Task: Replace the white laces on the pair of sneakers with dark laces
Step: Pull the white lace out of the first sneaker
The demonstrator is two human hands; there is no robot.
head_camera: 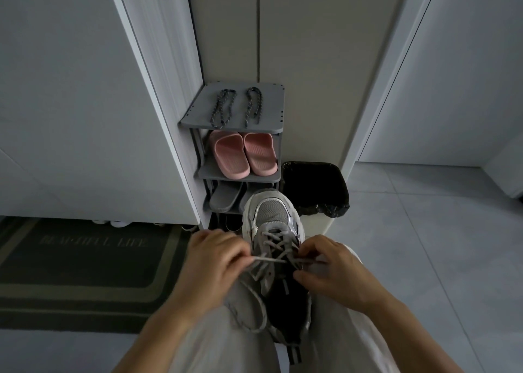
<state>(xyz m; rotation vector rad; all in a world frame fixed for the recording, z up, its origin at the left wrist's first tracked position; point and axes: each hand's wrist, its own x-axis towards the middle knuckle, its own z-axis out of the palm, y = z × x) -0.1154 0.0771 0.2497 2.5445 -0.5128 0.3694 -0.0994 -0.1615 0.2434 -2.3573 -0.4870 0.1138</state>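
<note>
Looking down from the head view, you have the sneaker (273, 225) lying on your lap between your thighs, its toe pointing away toward the shoe rack (273, 119). Your left grip (215, 262) has its fingers curled and pinches a stretch of the white lace (268, 260), pulled taut across the tongue. Your right grip (331, 270) is curled too, with its fingertips nipping the same lace at the right side of the eyelets, though blur hides the exact hold. Slack from the lace loops down over your left thigh.

The two dark laces (223, 106) lie on the rack's top shelf, side by side but apart. Each is folded and runs from near the back edge to the front edge, one left of the middle, one right of it. Pink slippers (244, 153) sit on the shelf below and grey slippers (225, 198) on the next one down. A bin lined with a black bag (314, 185) stands on the floor just beside the rack's right edge, and a dark doormat (85, 259) lies on the floor to your left.
</note>
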